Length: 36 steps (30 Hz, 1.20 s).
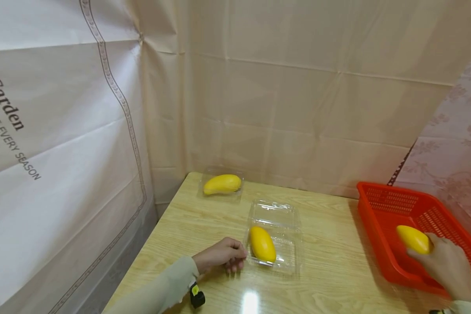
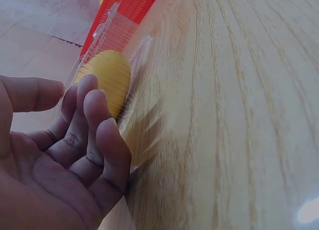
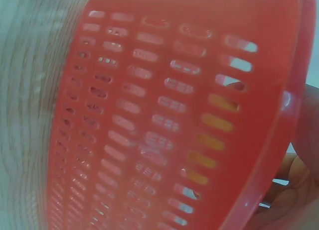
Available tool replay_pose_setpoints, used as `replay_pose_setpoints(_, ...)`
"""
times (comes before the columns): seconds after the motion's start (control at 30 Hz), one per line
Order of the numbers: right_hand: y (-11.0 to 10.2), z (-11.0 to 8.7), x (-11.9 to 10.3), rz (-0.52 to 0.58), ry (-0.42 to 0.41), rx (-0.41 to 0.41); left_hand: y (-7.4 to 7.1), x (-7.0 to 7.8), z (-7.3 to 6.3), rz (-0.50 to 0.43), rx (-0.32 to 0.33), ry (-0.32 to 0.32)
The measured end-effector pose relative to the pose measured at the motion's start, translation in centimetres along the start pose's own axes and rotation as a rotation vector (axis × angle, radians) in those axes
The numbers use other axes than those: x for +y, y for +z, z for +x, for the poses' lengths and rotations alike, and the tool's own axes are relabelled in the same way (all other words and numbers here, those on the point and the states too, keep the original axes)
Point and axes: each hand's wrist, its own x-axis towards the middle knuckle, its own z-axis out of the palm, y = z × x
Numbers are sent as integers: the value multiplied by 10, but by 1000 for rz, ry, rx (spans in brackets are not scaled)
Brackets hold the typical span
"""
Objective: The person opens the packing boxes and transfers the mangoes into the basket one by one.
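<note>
My right hand (image 1: 451,264) grips a yellow mango (image 1: 414,239) above the red basket (image 1: 392,261). Through the basket's slots, the right wrist view shows part of the mango (image 3: 212,140); the hand (image 3: 294,190) is mostly hidden by the basket wall. On the table, an opened clear plastic box (image 1: 286,253) holds another mango (image 1: 263,244) lying along its left side. At that box's front left corner, my left hand (image 1: 223,255) pinches the edge between thumb and index finger, its other fingers curled loosely beside it.
A third mango (image 1: 222,184) lies in a clear box (image 1: 235,197) at the table's back left corner. Cloth sheets (image 1: 298,109) hang behind and beside the wooden table (image 1: 325,244). The red basket takes up the right side.
</note>
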Motion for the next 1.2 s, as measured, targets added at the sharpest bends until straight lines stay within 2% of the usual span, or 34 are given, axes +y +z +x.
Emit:
replay_pose_setpoints(0.37, 4, -1, 13, 11, 24, -28, 1, 0, -1, -12, -7, 3)
replay_pose_setpoints(0.57, 4, -2, 16, 13, 62, -82, 0, 0, -1, -12, -4, 4)
replay_pose_setpoints(0.8, 4, -3, 19, 4, 62, -89, 1, 0, -1, -1, 7, 5)
replay_pose_setpoints(0.93, 5, -3, 21, 2, 98, -119, 1, 1, -1, 4, 8, 7)
replay_pose_setpoints(1.2, 6, -2, 27, 3, 123, -128, 0, 1, 0, 1, 4, 2)
